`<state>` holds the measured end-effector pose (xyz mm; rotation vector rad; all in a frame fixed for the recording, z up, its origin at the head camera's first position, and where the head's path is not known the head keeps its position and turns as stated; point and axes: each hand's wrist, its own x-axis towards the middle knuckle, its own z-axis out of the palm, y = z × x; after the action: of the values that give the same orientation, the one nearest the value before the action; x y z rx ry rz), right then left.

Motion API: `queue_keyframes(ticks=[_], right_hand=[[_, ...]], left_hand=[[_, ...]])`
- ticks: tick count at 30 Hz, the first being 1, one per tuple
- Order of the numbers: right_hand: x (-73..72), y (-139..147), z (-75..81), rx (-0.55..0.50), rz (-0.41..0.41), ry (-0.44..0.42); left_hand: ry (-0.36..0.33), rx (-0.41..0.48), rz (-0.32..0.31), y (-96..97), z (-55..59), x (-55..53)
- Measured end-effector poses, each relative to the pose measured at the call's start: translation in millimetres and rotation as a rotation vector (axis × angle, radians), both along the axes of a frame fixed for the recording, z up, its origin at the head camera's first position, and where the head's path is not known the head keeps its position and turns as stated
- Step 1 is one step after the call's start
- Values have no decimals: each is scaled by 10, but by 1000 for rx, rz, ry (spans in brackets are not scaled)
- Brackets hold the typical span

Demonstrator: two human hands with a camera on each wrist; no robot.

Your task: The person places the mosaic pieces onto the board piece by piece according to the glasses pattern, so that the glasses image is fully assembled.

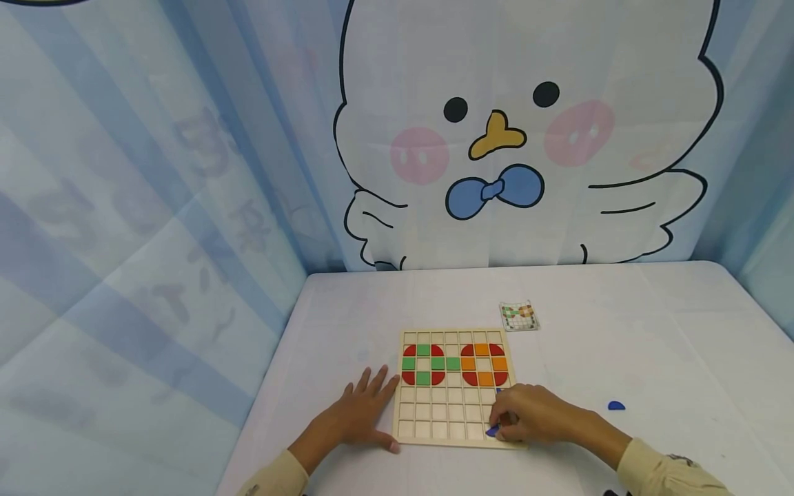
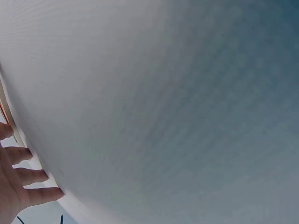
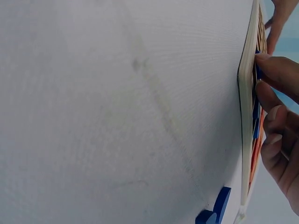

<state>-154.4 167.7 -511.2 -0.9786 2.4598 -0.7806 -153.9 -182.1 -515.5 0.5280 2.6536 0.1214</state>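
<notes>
A wooden grid board (image 1: 439, 412) lies on the white table. Red, green and orange tiles (image 1: 453, 364) fill parts of its upper rows, making two ring-like shapes joined by one green square. At the board's lower right corner my right hand (image 1: 535, 413) pinches a small blue tile (image 1: 493, 430) between thumb and finger, partly hidden by the fingertips. More blue (image 3: 256, 119) shows on the board beside these fingers in the right wrist view. My left hand (image 1: 362, 410) lies with spread fingers at the board's left edge, its fingertips right at the frame.
A small printed pattern card (image 1: 520, 317) lies behind the board's top right corner. To the right of my right hand, a blue half-round tile (image 1: 616, 406) lies on the table (image 1: 676, 344). A curtain with a cartoon bird (image 1: 496, 234) hangs behind the table.
</notes>
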Motion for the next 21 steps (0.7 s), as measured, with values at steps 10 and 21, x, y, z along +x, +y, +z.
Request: queue_keyframes(ticks=[10,21], right_hand=[[-18,65,14,-28,-11,-9],[-83,528,90,-88,-198,-53]], left_hand=[[2,-11,3,8,-14,-4],[3,-18,4,16,-21,-3]])
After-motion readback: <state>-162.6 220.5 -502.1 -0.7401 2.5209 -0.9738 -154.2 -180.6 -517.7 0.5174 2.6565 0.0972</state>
